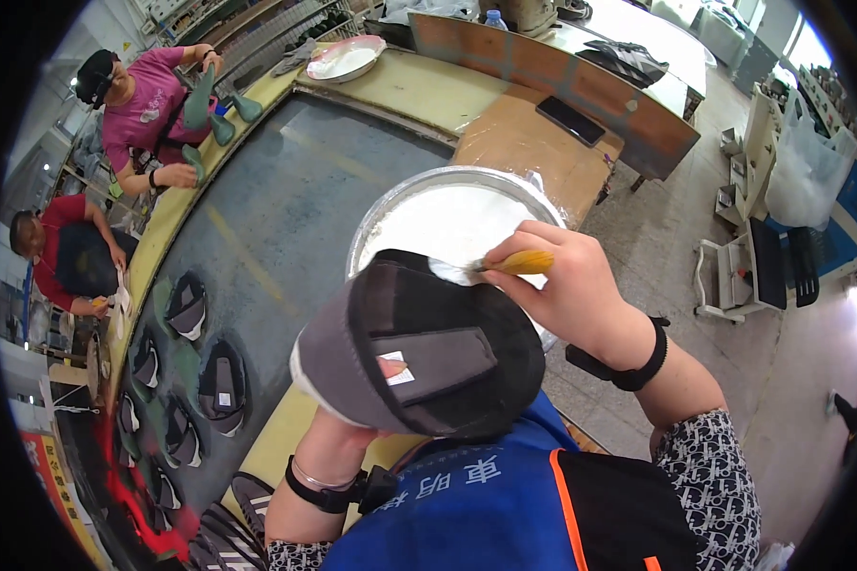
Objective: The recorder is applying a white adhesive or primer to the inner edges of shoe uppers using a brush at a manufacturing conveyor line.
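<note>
My left hand (338, 434) holds up a dark grey and black shoe upper (414, 357) from below. One fingertip shows through its opening, beside a small white label; the other fingers are hidden behind the material. Between the fingers of my right hand (571, 285) is a brush (519, 264) with a yellow handle. Its white-coated bristles touch the upper's black far edge. Directly beyond the upper, a large round metal basin (357, 238) contains white paste or liquid, partly covered by the upper and my right hand.
Several dark shoe uppers (222, 385) lie on the grey conveyor surface (286, 190) at left. Two co-workers sit along its far left side, one handling green shoe lasts (198, 100). A phone (570, 121) rests on brown cardboard (505, 128). Another white-filled basin (347, 59) stands farther back.
</note>
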The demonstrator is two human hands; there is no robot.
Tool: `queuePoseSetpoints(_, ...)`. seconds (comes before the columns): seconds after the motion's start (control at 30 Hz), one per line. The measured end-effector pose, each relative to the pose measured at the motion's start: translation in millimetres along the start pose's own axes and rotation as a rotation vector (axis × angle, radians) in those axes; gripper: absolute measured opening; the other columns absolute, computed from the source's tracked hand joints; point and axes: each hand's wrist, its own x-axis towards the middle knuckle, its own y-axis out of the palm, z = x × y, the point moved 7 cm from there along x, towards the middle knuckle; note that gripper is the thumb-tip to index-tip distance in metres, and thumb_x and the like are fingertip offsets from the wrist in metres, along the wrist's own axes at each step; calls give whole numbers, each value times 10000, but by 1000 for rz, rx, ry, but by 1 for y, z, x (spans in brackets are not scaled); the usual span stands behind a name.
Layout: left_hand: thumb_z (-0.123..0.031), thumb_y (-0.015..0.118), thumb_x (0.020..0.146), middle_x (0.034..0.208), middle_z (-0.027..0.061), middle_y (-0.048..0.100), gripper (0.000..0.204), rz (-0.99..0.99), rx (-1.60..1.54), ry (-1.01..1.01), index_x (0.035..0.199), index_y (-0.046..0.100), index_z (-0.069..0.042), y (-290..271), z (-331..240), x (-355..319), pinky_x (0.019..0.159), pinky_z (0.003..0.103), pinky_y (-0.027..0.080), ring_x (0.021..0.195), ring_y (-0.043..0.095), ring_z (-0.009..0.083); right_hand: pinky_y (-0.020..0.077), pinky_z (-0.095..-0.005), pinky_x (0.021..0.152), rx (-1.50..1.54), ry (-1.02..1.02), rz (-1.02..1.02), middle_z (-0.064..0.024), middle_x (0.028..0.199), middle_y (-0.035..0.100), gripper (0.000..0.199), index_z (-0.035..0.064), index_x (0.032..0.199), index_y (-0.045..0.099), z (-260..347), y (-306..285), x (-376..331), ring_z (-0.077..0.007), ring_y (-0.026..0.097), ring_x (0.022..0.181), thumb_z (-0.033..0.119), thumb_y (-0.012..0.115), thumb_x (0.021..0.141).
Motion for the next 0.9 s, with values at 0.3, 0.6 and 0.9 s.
queuePoseSetpoints(0.3,-63,543,816,1157,211,702,456,-211,30,285,1241,618,83,-58,-13,-15,935,380,580,1019,718,283,522,-354,620,121,-8,-82,-68,814,657,114,77,854,671,7,8,7,-275,661,667,148,760,851)
queuePoseSetpoints(0.6,-171,595,938,977,85,689,289,-333,295,668,1168,640,-1,-47,-26,-32,738,304,535,838,659,172,468,-277,582,528,456,-29,-37,663,596,158,9,835,628,-24,35,4,-91,574,599,139,701,886)
queuePoseSetpoints(0.9,-126,665,964,829,132,696,196,187,221,54,1115,637,-6,-37,6,8,507,310,568,596,678,225,468,-203,595,454,208,-106,6,779,628,148,6,944,616,-17,9,37,-37,582,675,129,699,949)
